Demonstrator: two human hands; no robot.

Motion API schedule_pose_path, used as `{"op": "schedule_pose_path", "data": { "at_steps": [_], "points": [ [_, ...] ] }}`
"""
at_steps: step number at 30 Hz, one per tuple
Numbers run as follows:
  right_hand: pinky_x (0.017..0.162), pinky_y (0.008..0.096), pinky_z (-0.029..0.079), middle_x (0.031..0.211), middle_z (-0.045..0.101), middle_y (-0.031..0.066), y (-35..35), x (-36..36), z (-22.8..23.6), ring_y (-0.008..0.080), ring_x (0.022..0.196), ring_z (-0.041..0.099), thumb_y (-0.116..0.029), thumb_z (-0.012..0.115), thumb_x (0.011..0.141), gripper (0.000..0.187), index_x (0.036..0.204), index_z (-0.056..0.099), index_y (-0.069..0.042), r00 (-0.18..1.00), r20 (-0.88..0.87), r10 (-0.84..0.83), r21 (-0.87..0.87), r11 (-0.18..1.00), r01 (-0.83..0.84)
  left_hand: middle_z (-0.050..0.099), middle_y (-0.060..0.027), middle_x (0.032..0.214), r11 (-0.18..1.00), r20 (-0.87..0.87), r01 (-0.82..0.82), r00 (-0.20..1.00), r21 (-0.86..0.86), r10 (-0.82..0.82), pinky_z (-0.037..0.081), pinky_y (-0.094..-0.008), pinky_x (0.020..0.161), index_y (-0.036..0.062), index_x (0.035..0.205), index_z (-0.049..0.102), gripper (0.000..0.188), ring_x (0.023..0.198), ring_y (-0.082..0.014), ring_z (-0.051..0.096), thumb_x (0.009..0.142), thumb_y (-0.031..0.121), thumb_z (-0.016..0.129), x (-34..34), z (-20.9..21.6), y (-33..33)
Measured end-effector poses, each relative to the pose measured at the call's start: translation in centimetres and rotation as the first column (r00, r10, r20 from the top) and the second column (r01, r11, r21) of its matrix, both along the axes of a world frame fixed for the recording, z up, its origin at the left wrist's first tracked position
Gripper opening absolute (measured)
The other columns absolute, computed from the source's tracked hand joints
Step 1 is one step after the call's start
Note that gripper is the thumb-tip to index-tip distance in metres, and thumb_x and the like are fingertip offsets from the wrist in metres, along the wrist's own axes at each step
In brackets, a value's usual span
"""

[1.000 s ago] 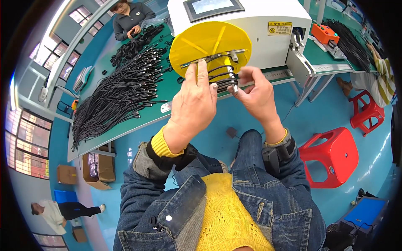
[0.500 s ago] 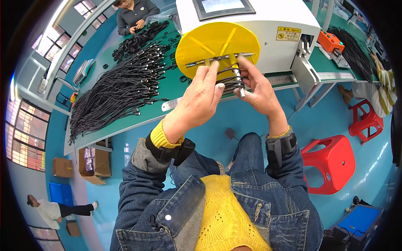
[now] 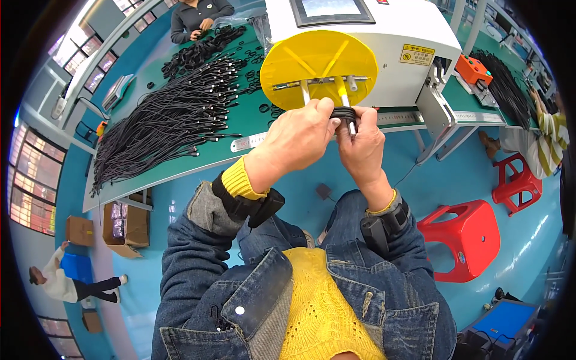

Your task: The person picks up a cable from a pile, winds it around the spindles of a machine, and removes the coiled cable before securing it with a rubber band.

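Observation:
A coiled black cable (image 3: 344, 113) sits around the metal pegs near their free ends, its loops bunched tightly. The pegs stick out toward me from a round yellow disc (image 3: 288, 63) on the front of a white winding machine (image 3: 393, 33). My left hand (image 3: 295, 139) is closed on the coil's left side, thumb against the loops. From the right, my right hand (image 3: 363, 141) grips the same coil with bent fingers beside a peg's tip. My fingers hide part of the coil and the left peg.
Many black cables with metal plugs (image 3: 174, 114) are heaped on the green table (image 3: 144, 168) at left. Near them, a person (image 3: 201, 18) handles black coils. A steel ruler (image 3: 249, 142) lies along the front edge. Red stools (image 3: 465, 240) stand at right.
The loose, spread loops are now bunched together near the peg ends. Both hands have closed in on the coil, and the right hand has come off the disc's side.

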State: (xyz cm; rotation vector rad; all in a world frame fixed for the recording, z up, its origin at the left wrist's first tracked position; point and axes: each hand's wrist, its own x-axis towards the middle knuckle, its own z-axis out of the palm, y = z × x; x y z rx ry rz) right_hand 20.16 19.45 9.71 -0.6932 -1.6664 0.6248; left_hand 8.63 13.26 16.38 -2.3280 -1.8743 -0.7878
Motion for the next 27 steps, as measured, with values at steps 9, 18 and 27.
{"op": "schedule_pose_path", "data": {
  "at_steps": [9,18,27],
  "points": [
    [0.053,0.0386,0.047,0.065,0.057,0.0159,-6.0,3.1,-3.0,0.0357,0.059,0.058,-0.005,0.059,0.076,0.021,0.09,0.044,-0.002,0.953,0.301,-0.03,0.054,0.998,0.014,0.054,-0.0214,0.078,0.977,0.079,-0.041,0.995,-0.209,0.058,0.044,-0.0438,0.057,0.0015,0.085,0.042,0.019,0.069,-0.0384,0.055,0.085,0.018,0.052,3.0,-3.2,-6.9],
    [0.055,0.0429,0.046,0.07,0.058,0.021,-6.6,0.4,-9.1,0.0393,0.067,0.057,-0.002,0.055,0.074,0.018,0.086,0.042,-0.002,0.761,0.524,0.382,-0.147,0.921,-0.361,0.059,-0.0109,0.093,0.762,0.887,0.459,0.296,-0.458,0.354,0.049,-0.0282,0.063,-0.0017,0.105,0.05,0.041,0.079,-0.0169,0.059,0.088,0.035,0.051,-2.5,-11.8,-8.1],
    [0.054,0.0446,0.043,0.068,0.057,0.02,-7.0,-0.5,-12.0,0.041,0.069,0.056,0.0,0.054,0.071,0.022,0.089,0.041,-0.003,0.724,0.481,0.494,-0.23,0.868,-0.44,0.06,-0.0082,0.078,0.428,0.501,0.315,0.742,-0.847,0.446,0.049,-0.0241,0.057,-0.0016,0.105,0.054,0.045,0.069,-0.0113,0.059,0.085,0.039,0.055,-3.7,-11.3,-7.7]
  ]
}}
